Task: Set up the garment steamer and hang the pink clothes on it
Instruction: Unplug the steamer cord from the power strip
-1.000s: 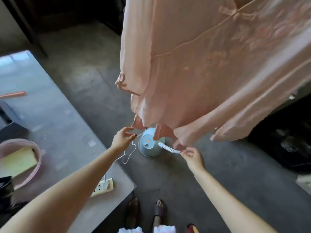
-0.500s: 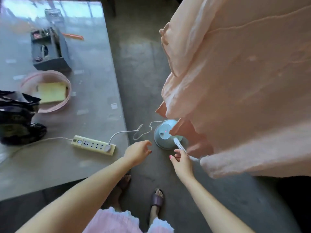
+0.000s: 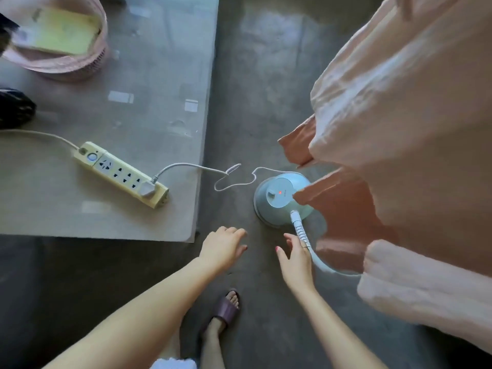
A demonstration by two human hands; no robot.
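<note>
The pale blue steamer base (image 3: 277, 201) stands on the dark floor with a small red light lit on top. Its ribbed white hose (image 3: 299, 227) leaves the base toward me and curves right under the pink garment (image 3: 399, 129), which hangs over the right side and hides the pole. My right hand (image 3: 295, 258) lies beside the hose with straight fingers, its far edge touching it. My left hand (image 3: 223, 246) hovers just left, loosely curled and holding nothing. The steamer's white cord (image 3: 234, 179) runs to a yellow power strip (image 3: 119, 173).
The power strip lies on a low grey table (image 3: 159, 102) at the left. On it stand a pink basket (image 3: 61, 65) holding a yellow item and a black bag (image 3: 13, 107). My sandalled foot (image 3: 226, 307) is on the floor below my hands.
My view tipped down toward the floor. My left hand drew back from the cord. My right hand's fingers straightened along the hose it had pinched.
</note>
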